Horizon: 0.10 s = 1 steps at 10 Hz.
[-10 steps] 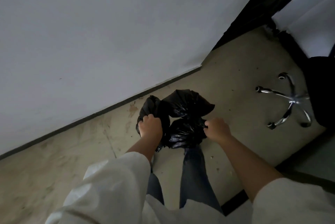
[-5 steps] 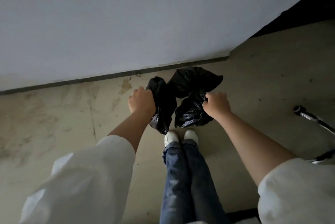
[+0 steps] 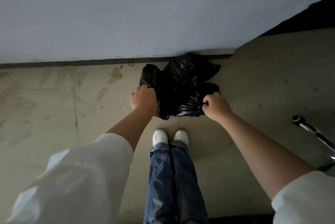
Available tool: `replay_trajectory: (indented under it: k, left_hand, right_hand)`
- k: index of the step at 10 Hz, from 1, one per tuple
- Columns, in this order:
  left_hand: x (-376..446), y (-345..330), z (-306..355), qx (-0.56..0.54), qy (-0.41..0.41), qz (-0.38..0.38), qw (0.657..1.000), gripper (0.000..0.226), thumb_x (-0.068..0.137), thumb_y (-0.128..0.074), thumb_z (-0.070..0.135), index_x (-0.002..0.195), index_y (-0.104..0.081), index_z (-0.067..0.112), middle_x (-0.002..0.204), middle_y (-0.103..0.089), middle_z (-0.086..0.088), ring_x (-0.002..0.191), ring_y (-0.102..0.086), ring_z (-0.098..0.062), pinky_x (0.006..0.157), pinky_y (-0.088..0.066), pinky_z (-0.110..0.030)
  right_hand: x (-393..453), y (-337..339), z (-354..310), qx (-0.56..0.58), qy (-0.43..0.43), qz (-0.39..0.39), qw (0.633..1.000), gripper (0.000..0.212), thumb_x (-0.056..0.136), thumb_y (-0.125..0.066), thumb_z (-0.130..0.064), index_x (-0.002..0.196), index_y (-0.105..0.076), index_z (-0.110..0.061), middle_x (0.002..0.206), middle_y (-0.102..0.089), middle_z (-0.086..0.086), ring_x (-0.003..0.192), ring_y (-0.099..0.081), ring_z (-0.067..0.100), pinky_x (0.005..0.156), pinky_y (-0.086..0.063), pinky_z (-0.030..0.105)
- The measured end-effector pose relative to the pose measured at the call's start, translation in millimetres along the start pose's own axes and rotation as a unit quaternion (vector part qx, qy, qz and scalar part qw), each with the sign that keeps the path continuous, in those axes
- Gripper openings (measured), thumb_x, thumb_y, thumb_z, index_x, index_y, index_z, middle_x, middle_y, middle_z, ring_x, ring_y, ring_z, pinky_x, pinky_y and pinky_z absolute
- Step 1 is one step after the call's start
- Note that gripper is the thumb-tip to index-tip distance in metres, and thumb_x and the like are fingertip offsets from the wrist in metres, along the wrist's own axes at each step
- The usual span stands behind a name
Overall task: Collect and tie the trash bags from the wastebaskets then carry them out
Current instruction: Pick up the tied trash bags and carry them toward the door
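Two black trash bags (image 3: 181,85) bunched between hands, ahead of shoes (image 3: 170,137); left hand (image 3: 144,99) and right hand (image 3: 215,106) each gripping plastic.

both arms outstretched, left hand (image 3: 144,99) and right hand (image 3: 216,105) clenched (sleeves white)

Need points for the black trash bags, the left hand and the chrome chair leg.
black trash bags (image 3: 188,73): head view, on the upper lobe of glossy plastic near the wall.
left hand (image 3: 144,99): head view, on the back of the hand gripping the bags.
chrome chair leg (image 3: 316,133): head view, on the metal bar at the right edge.
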State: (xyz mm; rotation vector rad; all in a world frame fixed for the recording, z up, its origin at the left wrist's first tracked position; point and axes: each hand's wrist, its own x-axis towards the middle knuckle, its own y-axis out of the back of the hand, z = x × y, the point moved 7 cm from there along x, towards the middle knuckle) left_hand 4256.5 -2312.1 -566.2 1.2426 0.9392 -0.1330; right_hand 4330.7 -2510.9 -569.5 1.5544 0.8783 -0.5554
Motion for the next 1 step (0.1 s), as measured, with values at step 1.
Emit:
replay_trajectory:
  k: [1]
  left_hand:
    - [-0.6,8.0,0.6,-0.013,0.002,0.004,1.000,0.032,0.090,-0.048,0.016,0.120,-0.050,0.005,0.127,-0.052,-0.016,0.121,-0.045,-0.032,0.098,-0.039,-0.040]
  right_hand:
    - [-5.7,22.0,-3.1,0.047,0.015,0.040,0.998,0.029,0.088,-0.046,-0.008,0.114,-0.058,-0.001,0.124,-0.052,0.022,0.115,-0.047,0.035,0.095,-0.039,0.036]
